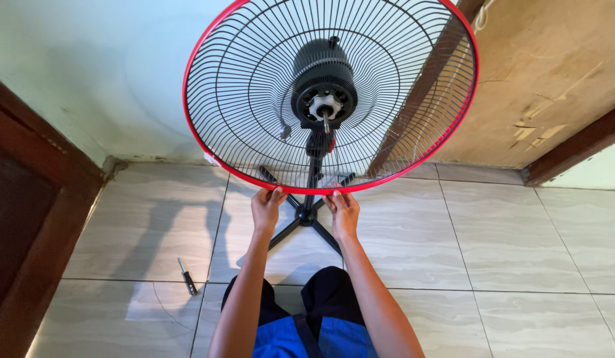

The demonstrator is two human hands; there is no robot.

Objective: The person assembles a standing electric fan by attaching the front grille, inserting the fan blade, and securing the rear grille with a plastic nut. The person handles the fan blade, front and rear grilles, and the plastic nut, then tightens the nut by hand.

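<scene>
Pale marbled floor tiles [506, 225] meet a green wall; nearest, a small screwdriver [187, 276] lies on the floor at left. Left hand [266, 209] and right hand [344, 211] each pinch the bottom of the red-rimmed rear fan grille [400, 86], just above the cross-shaped stand base [306, 217]. Beyond, the bare motor shaft [325, 119] points forward, no blade fitted; seating the grille looks underway, and it needs squaring around the motor.

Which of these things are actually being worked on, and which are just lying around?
In hand: left hand and right hand on the red rim of the fan guard; motor; cross stand.
Lying about: screwdriver on the tiled floor.
</scene>
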